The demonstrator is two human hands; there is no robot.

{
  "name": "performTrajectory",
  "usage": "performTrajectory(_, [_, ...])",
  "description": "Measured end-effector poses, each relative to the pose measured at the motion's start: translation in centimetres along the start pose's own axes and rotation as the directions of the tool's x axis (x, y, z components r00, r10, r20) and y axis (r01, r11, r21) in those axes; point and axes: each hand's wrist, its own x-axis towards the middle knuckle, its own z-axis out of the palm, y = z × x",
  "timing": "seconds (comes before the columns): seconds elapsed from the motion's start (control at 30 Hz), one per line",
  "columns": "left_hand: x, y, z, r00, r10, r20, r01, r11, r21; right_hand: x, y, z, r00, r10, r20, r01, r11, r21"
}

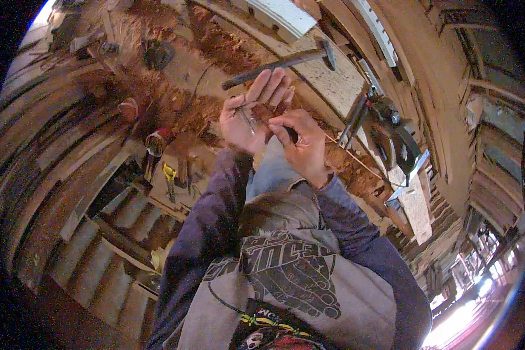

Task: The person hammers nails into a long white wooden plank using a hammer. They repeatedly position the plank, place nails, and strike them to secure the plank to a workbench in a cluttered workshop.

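Shirt (361, 286) foremost, left grip (256, 114) spreads under nails (248, 121); right grip (302, 142), narrow, clears plank edge (331, 81).

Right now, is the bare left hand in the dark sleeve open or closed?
Open: the left hand shows its palm, fingers extended rather than curled shut, with at least one thin, silvery metal piece lying across it.

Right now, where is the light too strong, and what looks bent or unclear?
Head view: white glare at lower right, a bright patch at upper left; head view: boards at left curve along the rim; head view: thin pieces in the left hand look too soft to name.
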Motion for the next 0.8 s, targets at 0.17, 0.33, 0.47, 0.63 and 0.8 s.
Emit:
performTrajectory(0.17, [-1.3,1.2,-0.4,0.999,0.003,0.039,0.004,0.983,-0.183,-1.0,-0.2,1.7,0.998,0.033,-0.055,-0.031,0.998,0.047])
performTrajectory(0.33, [-3.3,3.3,-1.0,0.98,0.059,0.189,-0.022,0.982,-0.189,-1.0,0.9,4.9,0.842,0.527,-0.115,-0.296,0.631,0.717])
performTrajectory(0.47, [-5.7,5.5,-1.5,0.966,0.066,0.248,-0.139,0.947,0.289,-1.0,1.0,10.0,0.661,0.538,0.523,-0.381,-0.36,0.851])
performTrajectory(0.63, [-10.6,10.2,-2.3,0.937,0.248,0.246,-0.349,0.638,0.686,-2.1,-2.5,19.0,0.773,0.433,0.463,-0.586,0.209,0.783])
performTrajectory(0.8, [-16.3,17.5,-1.4,0.849,0.485,0.207,-0.482,0.555,0.677,-3.2,-7.4,26.7,0.721,0.152,0.676,-0.631,-0.259,0.731])
